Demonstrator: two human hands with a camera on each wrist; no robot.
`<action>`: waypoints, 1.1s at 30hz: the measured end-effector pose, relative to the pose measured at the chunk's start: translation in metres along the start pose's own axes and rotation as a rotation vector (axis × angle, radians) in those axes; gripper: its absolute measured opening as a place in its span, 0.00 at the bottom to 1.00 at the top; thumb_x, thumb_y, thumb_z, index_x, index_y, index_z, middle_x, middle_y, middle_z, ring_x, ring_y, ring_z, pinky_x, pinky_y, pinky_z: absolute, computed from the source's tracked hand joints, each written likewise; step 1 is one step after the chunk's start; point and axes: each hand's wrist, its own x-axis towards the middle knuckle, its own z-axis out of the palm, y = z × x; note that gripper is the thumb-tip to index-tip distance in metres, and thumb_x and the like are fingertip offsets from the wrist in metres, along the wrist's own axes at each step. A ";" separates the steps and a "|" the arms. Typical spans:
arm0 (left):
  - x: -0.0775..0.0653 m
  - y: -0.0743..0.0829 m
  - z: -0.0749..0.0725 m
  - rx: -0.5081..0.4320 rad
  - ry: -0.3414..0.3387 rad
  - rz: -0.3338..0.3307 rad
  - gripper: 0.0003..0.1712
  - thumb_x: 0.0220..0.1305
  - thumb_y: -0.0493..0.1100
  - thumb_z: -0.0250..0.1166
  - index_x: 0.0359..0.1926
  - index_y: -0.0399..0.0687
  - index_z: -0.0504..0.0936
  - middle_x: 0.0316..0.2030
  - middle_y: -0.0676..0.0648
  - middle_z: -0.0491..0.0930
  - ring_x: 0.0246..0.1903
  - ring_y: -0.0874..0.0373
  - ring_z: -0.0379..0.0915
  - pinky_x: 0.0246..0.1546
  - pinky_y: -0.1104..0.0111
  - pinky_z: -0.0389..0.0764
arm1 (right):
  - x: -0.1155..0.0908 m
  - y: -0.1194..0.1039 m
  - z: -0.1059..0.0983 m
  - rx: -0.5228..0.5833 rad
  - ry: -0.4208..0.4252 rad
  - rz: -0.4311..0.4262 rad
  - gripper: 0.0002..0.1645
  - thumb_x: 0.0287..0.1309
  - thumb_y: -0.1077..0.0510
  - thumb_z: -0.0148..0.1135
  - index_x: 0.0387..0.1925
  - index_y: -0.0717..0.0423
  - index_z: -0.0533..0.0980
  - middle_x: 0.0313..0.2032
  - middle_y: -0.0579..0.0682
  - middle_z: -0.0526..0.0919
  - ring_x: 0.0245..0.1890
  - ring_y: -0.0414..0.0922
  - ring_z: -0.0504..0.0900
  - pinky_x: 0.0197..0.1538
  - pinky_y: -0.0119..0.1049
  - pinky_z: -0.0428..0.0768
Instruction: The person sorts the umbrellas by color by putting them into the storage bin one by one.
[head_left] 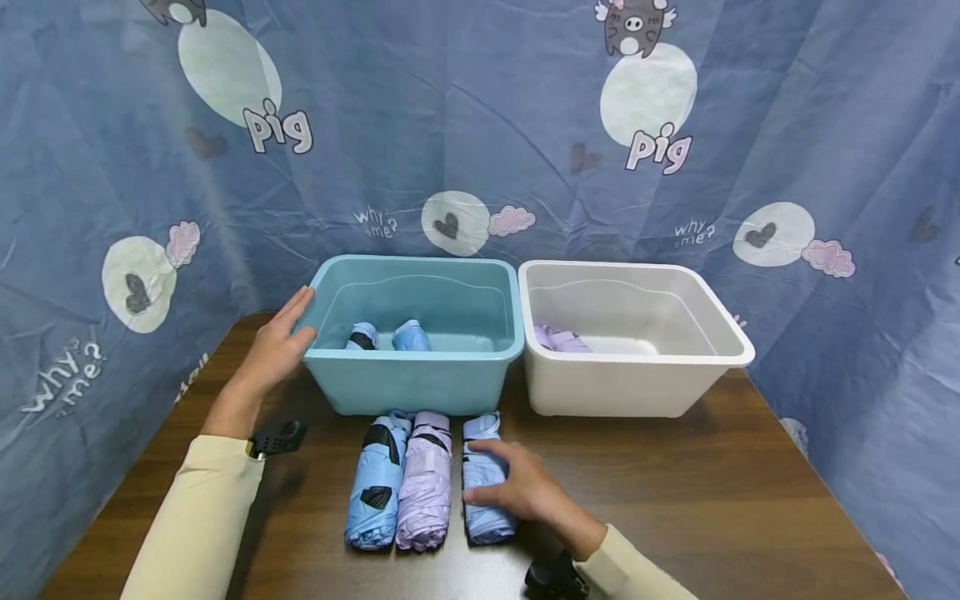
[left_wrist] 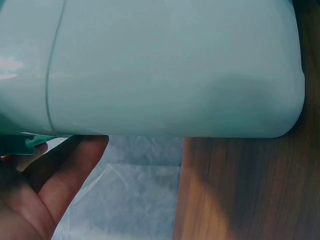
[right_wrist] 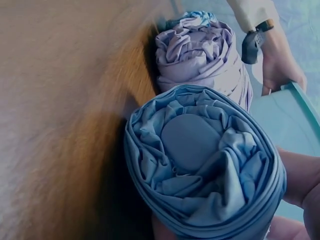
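My right hand (head_left: 517, 485) grips a rolled blue umbrella (head_left: 482, 462) from its right side, thumb and fingers curled round it. In the right wrist view the crumpled end of that blue umbrella (right_wrist: 192, 145) fills the middle. To its left lie a lilac umbrella (head_left: 425, 492) and another blue umbrella (head_left: 377, 492), side by side on the table. My left hand (head_left: 273, 350) rests against the left rim of the teal bin (head_left: 408, 383) with its fingers mostly straight. Up close, fingers (left_wrist: 75, 175) of that hand touch the bin's outer wall.
Inside the teal bin are two blue umbrellas, one (head_left: 411, 336) right of the other (head_left: 363, 336). A white bin (head_left: 622, 387) stands beside it, with lilac fabric (head_left: 561, 340) in its left part. Behind both hangs a blue printed curtain (head_left: 480, 125). The wooden table (head_left: 675, 500) lies beneath.
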 end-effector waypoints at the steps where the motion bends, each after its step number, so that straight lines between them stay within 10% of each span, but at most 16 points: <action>1: 0.000 0.000 0.000 -0.004 0.001 -0.001 0.36 0.70 0.41 0.44 0.76 0.49 0.45 0.76 0.48 0.39 0.73 0.40 0.35 0.65 0.38 0.47 | 0.000 0.001 -0.002 0.016 -0.002 -0.002 0.39 0.40 0.48 0.78 0.59 0.46 0.77 0.54 0.58 0.78 0.51 0.53 0.75 0.52 0.51 0.73; 33: 0.000 -0.002 0.000 -0.017 0.003 0.001 0.36 0.69 0.41 0.43 0.77 0.50 0.45 0.76 0.50 0.39 0.73 0.41 0.36 0.66 0.39 0.47 | -0.025 -0.024 -0.044 0.237 -0.042 -0.028 0.38 0.48 0.52 0.75 0.63 0.41 0.73 0.55 0.54 0.76 0.45 0.47 0.77 0.44 0.43 0.78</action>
